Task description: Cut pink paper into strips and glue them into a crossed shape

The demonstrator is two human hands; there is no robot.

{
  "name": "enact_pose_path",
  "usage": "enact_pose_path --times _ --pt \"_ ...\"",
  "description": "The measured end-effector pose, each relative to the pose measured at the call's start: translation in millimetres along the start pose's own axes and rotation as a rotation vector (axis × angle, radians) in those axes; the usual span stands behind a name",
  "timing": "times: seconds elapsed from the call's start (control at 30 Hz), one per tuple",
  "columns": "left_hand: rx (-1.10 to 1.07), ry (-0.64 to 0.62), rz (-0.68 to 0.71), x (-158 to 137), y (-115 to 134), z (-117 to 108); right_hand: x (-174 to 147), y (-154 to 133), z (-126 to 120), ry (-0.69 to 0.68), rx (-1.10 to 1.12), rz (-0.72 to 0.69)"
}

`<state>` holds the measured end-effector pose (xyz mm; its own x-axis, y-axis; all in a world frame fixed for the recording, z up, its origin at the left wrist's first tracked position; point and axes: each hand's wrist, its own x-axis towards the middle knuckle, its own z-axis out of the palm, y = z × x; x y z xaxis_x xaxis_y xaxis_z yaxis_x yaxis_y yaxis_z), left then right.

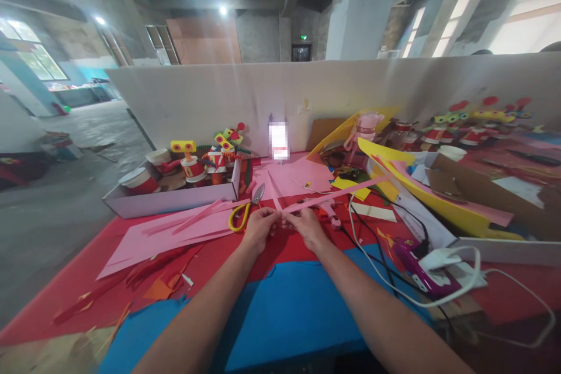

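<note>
My left hand (263,227) is closed in a pinch at the middle of the red-covered table. Beside it, fingertips nearly touching, my right hand (307,228) is pinched too. Between them they grip the joined ends of pink paper strips (337,193); one strip reaches far to the right, another points away from me. Scissors with yellow handles (239,217) lie just left of my left hand. Past my right hand rests a pink glue gun (329,213). Pink paper sheets (166,231) with cut strips spread out at the left.
A box (175,201) at the left holds paper-cup robot figures (193,168). A lit phone-like screen (278,140) stands against the white partition (197,99). At the right are yellow sheets (385,155), a purple power strip (427,269) and loose cables. Blue material (302,304) lies nearest me.
</note>
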<state>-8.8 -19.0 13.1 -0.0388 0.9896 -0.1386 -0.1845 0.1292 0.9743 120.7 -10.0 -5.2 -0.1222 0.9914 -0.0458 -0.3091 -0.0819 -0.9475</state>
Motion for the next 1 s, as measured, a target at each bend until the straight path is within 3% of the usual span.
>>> enact_pose_path --times 0.1,0.37,0.8,1.0 --pt "-0.004 0.010 0.012 1 2 -2 1 -2 -2 -0.079 0.030 0.049" --pt "0.022 0.009 0.024 0 3 -2 3 1 -7 -0.063 0.183 0.096" --pt "0.127 -0.005 0.060 0 1 -3 1 6 1 0.039 0.213 0.077" --pt "0.138 0.014 0.067 -1 4 -2 -3 4 3 0.003 0.181 0.053"
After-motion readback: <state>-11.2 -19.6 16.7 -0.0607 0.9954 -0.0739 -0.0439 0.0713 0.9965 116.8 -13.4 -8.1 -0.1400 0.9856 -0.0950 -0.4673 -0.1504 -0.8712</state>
